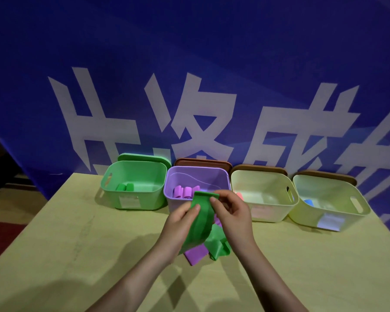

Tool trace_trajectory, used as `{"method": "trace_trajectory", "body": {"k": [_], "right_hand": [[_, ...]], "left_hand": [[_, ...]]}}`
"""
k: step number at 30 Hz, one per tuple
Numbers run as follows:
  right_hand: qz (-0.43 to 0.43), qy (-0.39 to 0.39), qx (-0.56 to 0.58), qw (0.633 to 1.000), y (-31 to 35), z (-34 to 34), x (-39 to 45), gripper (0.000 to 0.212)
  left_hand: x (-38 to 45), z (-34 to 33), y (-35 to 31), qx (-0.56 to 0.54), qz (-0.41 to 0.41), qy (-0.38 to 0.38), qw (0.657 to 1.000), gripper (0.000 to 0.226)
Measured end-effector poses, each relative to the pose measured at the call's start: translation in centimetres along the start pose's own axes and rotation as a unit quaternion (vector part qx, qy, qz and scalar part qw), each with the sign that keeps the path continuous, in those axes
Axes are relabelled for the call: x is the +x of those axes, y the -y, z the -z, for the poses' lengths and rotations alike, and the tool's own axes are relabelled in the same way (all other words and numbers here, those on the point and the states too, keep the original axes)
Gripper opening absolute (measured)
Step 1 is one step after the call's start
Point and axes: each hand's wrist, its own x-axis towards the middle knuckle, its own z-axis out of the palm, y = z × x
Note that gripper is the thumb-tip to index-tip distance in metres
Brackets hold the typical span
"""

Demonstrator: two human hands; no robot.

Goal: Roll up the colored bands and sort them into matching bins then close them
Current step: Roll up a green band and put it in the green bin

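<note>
A green band (pixel 202 218) hangs between both hands above the table, its top end folded over. My left hand (pixel 180 221) pinches its left edge and my right hand (pixel 231 212) pinches the top right end. Its lower end lies bunched on the table beside a flat purple band (pixel 195 255). At the back stand an open green bin (pixel 133 188) with two green rolls (pixel 125 187), an open purple bin (pixel 196 176) with purple rolls (pixel 182 192), and two pale yellow bins (pixel 263 194) (pixel 329 203). A pink roll and a blue roll (pixel 309 202) peek from those.
The yellow-green table (pixel 88 233) carries everything. A green lid (pixel 144 158) and brown lids (pixel 203 163) lean behind the bins against a blue banner with white characters. Dark floor shows past the table's left edge.
</note>
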Motion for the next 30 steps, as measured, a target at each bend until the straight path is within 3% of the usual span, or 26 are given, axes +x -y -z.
{"method": "trace_trajectory", "body": {"k": [7,17,21,25,30], "right_hand": [[0.133,0.068,-0.116,0.982,0.1,1.5,0.2,0.032],[0.157,0.104,-0.237,0.953,-1.2,3.2,0.1,0.030],[0.107,0.128,-0.187,0.968,-0.8,3.0,-0.4,0.032],[-0.023,0.055,-0.036,0.998,0.0,2.1,-1.3,0.022],[-0.057,0.063,-0.071,0.994,-0.6,1.3,-2.2,0.016]], "left_hand": [[0.7,-0.2,0.4,-0.042,-0.003,-0.034,0.999,0.029],[0.7,-0.1,0.6,-0.082,0.024,0.002,0.996,0.031],[0.8,0.1,1.1,-0.038,-0.010,-0.010,0.999,0.017],[0.6,0.1,1.1,-0.020,-0.026,-0.013,0.999,0.017],[-0.5,0.6,1.5,0.028,-0.044,-0.007,0.999,0.014]]}}
